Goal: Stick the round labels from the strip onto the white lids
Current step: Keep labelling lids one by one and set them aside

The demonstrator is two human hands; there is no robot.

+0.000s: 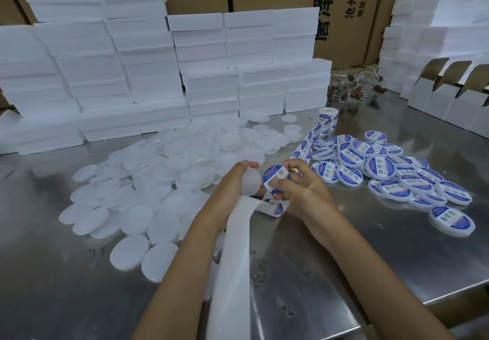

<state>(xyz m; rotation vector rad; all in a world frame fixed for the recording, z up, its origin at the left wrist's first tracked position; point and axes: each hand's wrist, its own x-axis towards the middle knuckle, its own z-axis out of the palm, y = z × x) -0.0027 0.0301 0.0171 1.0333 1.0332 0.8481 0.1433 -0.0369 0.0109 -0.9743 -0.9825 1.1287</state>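
Hidden behind the left hand (232, 181): the near edge of the white lid (251, 183) gripped there, and the fingertips under it. Covered by the right hand's (299, 189) fingers: the right rim of the round label (272, 182), print too blurred to read. Cut off by the bottom edge: the spent backing strip (232, 273) and both forearms. Buried in the heap of plain lids (158, 181), centre left: those lower down, count unclear. Cropped at the top edge: cardboard cartons (344, 9), lettering only partly legible. Too small and blurred, upper right: brown items in clear wrapping (352, 85).
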